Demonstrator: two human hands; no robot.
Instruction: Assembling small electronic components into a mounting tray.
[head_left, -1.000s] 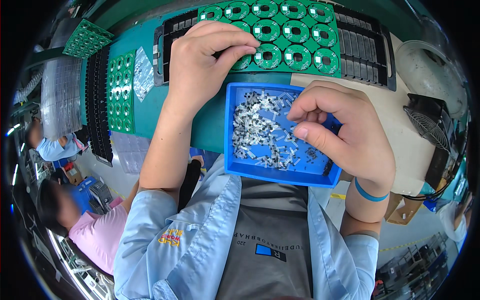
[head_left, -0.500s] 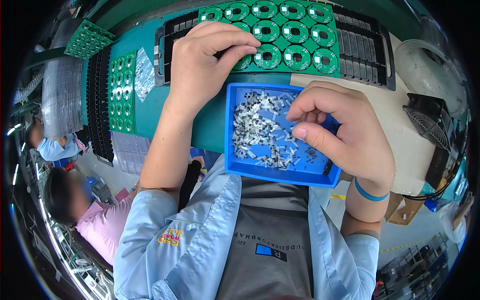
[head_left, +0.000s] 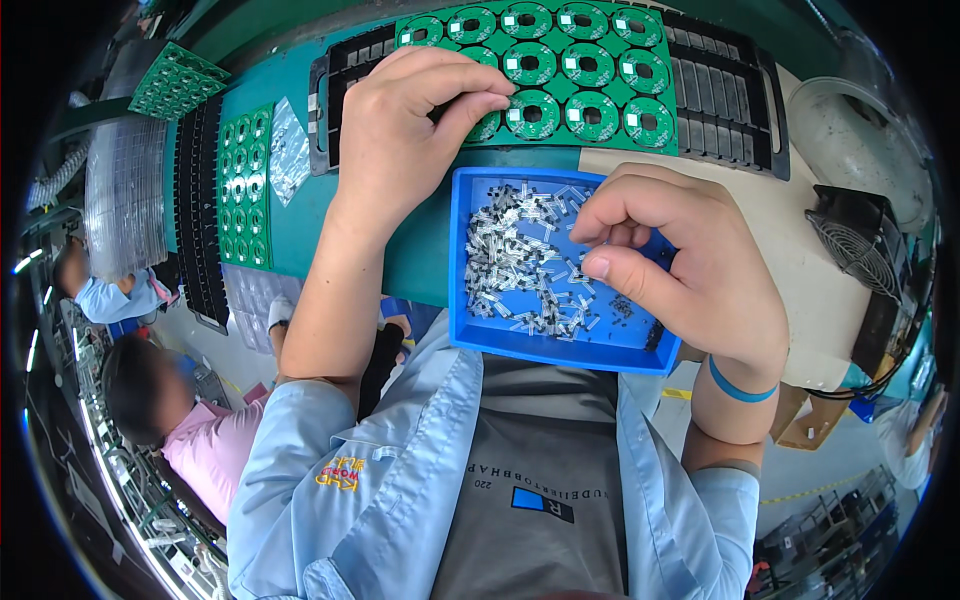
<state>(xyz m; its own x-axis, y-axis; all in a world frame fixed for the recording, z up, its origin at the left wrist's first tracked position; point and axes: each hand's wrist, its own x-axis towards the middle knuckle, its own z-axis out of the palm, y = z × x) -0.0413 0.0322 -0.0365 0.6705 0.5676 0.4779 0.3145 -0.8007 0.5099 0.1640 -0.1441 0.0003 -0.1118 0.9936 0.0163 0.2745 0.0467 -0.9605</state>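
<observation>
Green panel (head_left: 552, 90), blue tray (head_left: 560, 358)
Rows of ringed circles and white squares pattern the panel; pieces (head_left: 508, 250) in the tray clear, white and black; far rack (head_left: 722, 105) black, ribbed at right; near jacket (head_left: 400, 500) light blue.

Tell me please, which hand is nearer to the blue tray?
Right. The right hand is over the right side of the blue tray; the left hand is beyond its far left corner, at the green circuit board.

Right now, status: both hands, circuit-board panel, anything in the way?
Left hand pinched over green circuit-board panel, any held part unclear. Right hand half-open over blue bin of small parts. Panel across black rack; left hand hides near-left corner.
</observation>
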